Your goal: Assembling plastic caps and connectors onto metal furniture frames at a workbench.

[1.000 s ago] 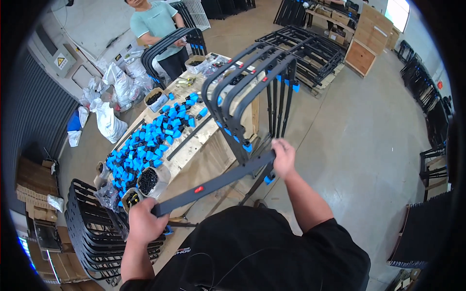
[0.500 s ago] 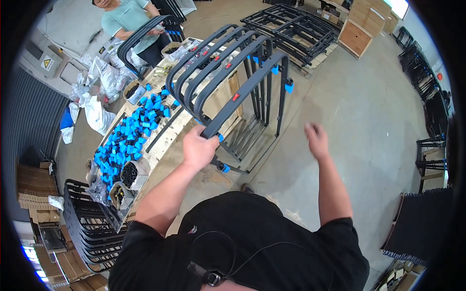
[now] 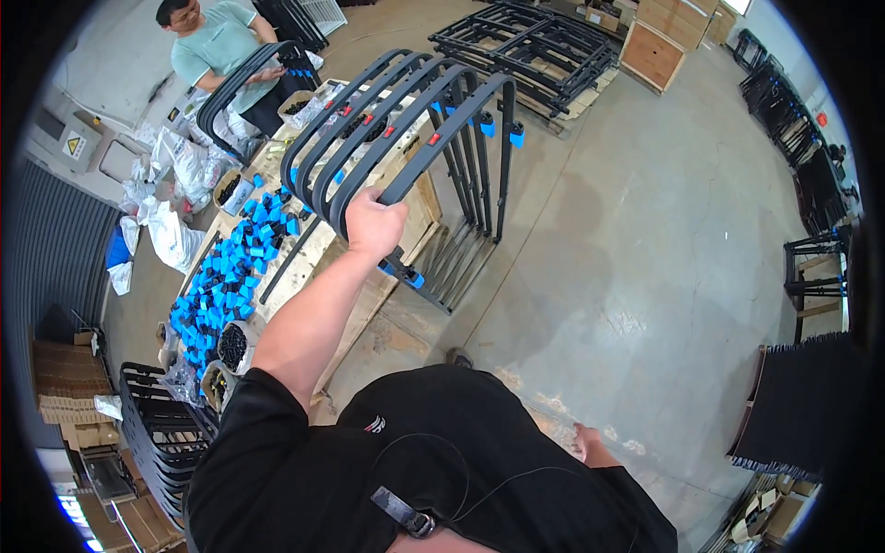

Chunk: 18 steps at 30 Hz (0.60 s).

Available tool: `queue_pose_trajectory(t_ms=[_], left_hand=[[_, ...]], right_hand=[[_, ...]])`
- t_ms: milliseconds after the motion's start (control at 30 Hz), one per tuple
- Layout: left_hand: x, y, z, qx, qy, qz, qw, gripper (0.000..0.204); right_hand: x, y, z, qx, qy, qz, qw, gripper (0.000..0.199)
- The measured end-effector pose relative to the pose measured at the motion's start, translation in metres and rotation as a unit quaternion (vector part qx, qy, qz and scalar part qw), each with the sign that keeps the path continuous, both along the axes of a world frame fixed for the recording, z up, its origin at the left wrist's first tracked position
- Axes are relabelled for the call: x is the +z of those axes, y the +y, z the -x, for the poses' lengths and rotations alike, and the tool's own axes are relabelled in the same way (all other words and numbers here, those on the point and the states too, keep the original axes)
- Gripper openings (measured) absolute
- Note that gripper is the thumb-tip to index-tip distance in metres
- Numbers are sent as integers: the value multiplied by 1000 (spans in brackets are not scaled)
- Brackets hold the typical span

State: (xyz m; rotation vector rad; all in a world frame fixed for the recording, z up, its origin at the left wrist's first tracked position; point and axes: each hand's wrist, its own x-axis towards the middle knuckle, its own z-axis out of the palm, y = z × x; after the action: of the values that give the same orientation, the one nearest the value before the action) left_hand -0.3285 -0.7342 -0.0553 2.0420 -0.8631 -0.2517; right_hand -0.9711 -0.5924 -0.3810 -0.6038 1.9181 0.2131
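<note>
My left hand (image 3: 375, 223) is closed round the near rounded corner of the nearest black tubular frame (image 3: 433, 140). This frame stands upright in a row with several like it (image 3: 355, 111), leaning by the table's edge. Each has a small red piece on its top bar and blue plastic pieces (image 3: 517, 136) on its legs. Low by my right side, my right hand (image 3: 584, 439) hangs away from the frames with nothing in it. Its fingers look loose and apart, though it shows only small and partly.
Blue and black plastic caps (image 3: 230, 267) cover much of the wooden table (image 3: 293, 275), beside tubs of small black parts (image 3: 236, 345). A co-worker (image 3: 214, 46) handles black frames across the table. Flat black frames (image 3: 525, 51) lie stacked on a pallet; more curved ones (image 3: 157, 433) stand at left.
My right hand has dropped down and back to my side. My left hand still grips the nearest frame, now closer in line with the row. The whole view has shifted slightly.
</note>
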Motion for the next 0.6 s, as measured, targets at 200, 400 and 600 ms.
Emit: queue_pose_trajectory(t_ms=[200, 400, 600], left_hand=[[-5, 4, 9, -9, -6, -10, 1000, 34], [-6, 27, -8, -4, 36, -12, 999, 34], [-3, 19, -12, 3, 36, -24, 999, 39]], right_hand=[[8, -97, -69, -42, -88, 166, 981, 44], [55, -138, -158, 42, -172, 196, 964, 42], [64, -145, -221, 113, -185, 177, 960, 42]])
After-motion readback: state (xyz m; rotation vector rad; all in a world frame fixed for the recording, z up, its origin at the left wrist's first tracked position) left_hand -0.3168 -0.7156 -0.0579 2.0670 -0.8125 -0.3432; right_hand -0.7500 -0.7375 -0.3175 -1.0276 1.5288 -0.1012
